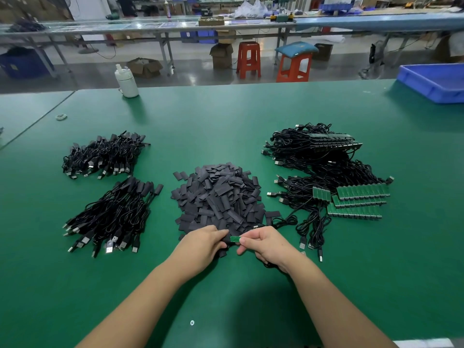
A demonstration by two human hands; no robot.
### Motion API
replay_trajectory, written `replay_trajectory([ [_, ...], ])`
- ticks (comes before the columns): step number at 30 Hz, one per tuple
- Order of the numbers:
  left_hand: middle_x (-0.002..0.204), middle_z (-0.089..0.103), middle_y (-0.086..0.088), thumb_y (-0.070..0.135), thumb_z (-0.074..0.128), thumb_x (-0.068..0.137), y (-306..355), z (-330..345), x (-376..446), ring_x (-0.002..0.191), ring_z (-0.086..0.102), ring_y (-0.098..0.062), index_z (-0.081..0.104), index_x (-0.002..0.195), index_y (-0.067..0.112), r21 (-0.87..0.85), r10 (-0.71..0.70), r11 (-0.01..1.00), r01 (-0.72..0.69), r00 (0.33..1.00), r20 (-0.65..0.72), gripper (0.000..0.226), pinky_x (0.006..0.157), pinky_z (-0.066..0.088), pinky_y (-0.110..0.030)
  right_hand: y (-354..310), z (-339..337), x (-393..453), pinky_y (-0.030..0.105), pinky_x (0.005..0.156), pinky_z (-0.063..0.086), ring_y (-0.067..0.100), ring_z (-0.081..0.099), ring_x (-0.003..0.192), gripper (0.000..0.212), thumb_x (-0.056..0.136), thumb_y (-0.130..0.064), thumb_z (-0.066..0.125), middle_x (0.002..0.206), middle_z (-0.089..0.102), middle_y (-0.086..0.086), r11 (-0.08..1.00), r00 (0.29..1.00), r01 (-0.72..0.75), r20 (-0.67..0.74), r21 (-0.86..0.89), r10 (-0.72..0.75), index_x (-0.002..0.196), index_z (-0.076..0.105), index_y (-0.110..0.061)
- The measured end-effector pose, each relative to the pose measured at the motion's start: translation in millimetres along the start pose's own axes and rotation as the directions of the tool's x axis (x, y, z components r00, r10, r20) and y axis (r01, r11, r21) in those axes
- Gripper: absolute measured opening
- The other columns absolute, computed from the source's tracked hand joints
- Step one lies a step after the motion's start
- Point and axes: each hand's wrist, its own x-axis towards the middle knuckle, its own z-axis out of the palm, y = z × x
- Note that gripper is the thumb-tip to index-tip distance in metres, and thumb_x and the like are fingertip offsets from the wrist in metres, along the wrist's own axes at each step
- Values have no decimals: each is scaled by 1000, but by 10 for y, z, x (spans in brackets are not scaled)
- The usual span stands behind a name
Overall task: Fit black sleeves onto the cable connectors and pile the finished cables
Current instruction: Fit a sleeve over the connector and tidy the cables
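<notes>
Sleeving a board over the green mat (226, 126).
Left hand (203, 243) pinches a flat matte sleeve (224, 241); right hand (266, 243) pinches the small green board (235, 238).

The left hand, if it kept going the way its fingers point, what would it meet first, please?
Probably the green connector board pinched by the right hand; the left hand holds a black sleeve almost against it.
</notes>
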Motion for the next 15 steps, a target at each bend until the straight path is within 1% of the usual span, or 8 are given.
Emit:
replay_trajectory([
  [4,99,60,0,35,49,101,4,2,30,94,61,-23,57,132,20,29,5,1000,-6,1000,15,36,80,50,-37,18,9,11,19,37,27,8,31,39,13,100,-21,59,92,78,3,1000,1000,16,17,-7,-16,106,70,-16],
  [9,98,60,-3,33,51,100,10,-19,64,95,59,-25,60,126,16,27,-11,1000,10,999,42,32,82,48,-36,45,6,19,19,37,29,8,33,39,12,99,-21,60,91,78,5,999,999,41,37,-15,-40,102,71,-17],
  [13,94,55,-1,30,53,99,63,2,93,96,57,-25,61,116,14,34,53,998,-58,987,152,25,79,43,-33,73,33,36,19,37,28,7,33,38,12,98,-23,62,88,78,5,999,997,47,59,-28,-46,99,72,-18],
  [15,94,54,-1,31,51,99,98,19,116,97,56,-25,60,116,15,48,52,997,-60,986,159,25,78,40,-33,77,30,34,19,37,30,8,34,37,12,98,-23,61,89,78,4,998,997,54,56,-41,-52,101,71,-18],
])
